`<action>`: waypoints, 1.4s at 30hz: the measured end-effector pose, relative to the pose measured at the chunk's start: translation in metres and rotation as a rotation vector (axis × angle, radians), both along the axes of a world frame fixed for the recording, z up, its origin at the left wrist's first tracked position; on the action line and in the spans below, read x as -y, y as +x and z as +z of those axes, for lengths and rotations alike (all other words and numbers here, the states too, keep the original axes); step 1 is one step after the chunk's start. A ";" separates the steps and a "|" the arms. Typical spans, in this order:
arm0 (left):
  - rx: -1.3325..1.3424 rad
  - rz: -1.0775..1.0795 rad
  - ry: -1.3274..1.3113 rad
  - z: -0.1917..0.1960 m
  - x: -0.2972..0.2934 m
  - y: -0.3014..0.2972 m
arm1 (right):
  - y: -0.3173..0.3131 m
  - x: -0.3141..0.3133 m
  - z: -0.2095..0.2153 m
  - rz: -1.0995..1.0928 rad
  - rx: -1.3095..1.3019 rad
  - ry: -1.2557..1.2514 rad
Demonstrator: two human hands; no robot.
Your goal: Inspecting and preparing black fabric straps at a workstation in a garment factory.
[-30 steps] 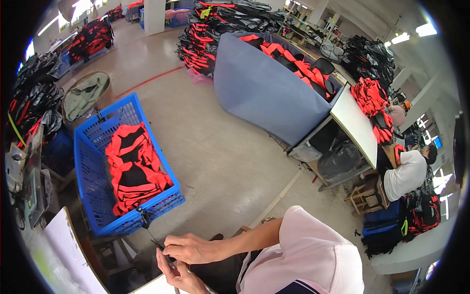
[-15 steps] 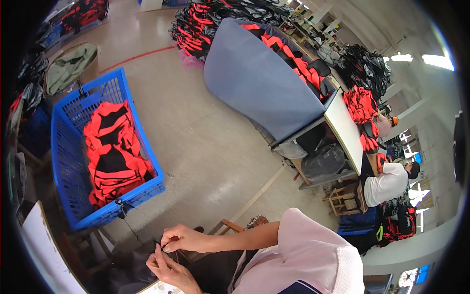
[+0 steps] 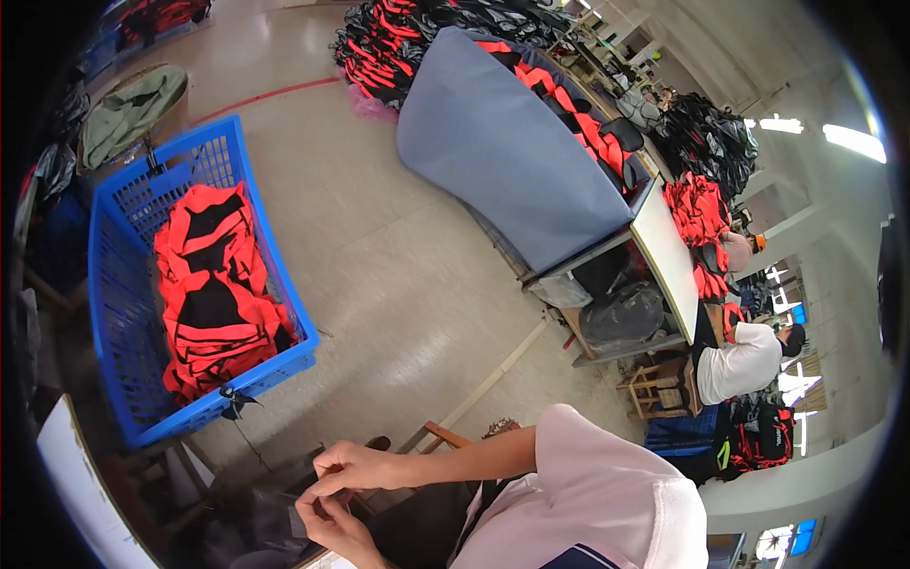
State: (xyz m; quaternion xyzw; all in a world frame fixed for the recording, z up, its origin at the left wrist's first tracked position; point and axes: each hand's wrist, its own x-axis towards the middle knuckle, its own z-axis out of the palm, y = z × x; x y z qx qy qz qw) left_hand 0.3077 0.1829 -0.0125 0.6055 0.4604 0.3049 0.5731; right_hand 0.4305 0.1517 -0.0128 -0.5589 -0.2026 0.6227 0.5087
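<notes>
My right hand (image 3: 355, 467) reaches in from a light pink sleeve, its thumb and fingers bent into a pinch. Just below it, my left hand (image 3: 339, 531) has curled fingers that meet the right fingertips. Whatever lies between the two pinches is small, and the fingers cover it. Both hands are above my dark-clothed lap (image 3: 417, 526), close to a dark, see-through sheet of film or plastic (image 3: 265, 526) at the lower left.
Left of me stands a blue plastic crate (image 3: 284, 368) holding red-and-black fabric pieces (image 3: 213, 303). A white panel (image 3: 85, 484) is at lower left. Further off are a grey-blue covered bin (image 3: 512, 152), a white-topped table (image 3: 665, 256) and a seated person in white (image 3: 739, 370).
My hands have drawn closer together, fingers now overlapping more. A tiny dark thing and a thin thread seen at the fingertips earlier are now hidden. The view has shifted slightly.
</notes>
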 end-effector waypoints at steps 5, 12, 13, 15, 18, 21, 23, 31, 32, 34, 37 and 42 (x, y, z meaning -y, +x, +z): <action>0.070 0.196 0.158 -0.005 -0.001 0.006 | 0.001 0.010 0.014 -0.018 0.700 0.451; 0.306 0.256 0.112 0.031 0.024 0.037 | -0.005 0.012 0.042 -0.394 1.073 0.595; 0.389 0.254 0.058 0.037 0.026 0.040 | -0.004 0.013 0.045 -0.399 1.076 0.617; 0.472 0.217 -0.027 0.039 0.023 0.038 | 0.002 0.014 0.049 -0.434 1.094 0.644; 0.640 0.112 -0.229 0.039 0.013 0.019 | 0.001 0.014 0.052 -0.364 0.951 0.692; 0.908 -0.002 -0.510 0.041 0.000 -0.018 | -0.004 0.009 0.065 -0.212 0.096 0.610; 0.884 -0.022 -0.452 0.070 0.010 -0.016 | 0.003 0.014 0.077 -0.011 -0.687 0.485; 0.330 0.402 0.061 0.125 0.065 -0.018 | -0.020 0.001 0.095 0.094 0.593 0.873; 0.227 0.450 0.215 0.144 0.075 -0.009 | -0.026 0.008 0.101 0.203 0.565 0.833; -0.113 0.536 0.388 0.155 0.084 -0.010 | -0.038 0.015 0.098 0.140 0.608 0.946; 0.009 0.598 0.398 0.144 0.090 -0.020 | -0.047 0.021 0.098 0.122 0.560 1.003; 0.138 0.638 0.414 0.129 0.094 -0.040 | -0.053 0.028 0.118 0.417 0.384 0.809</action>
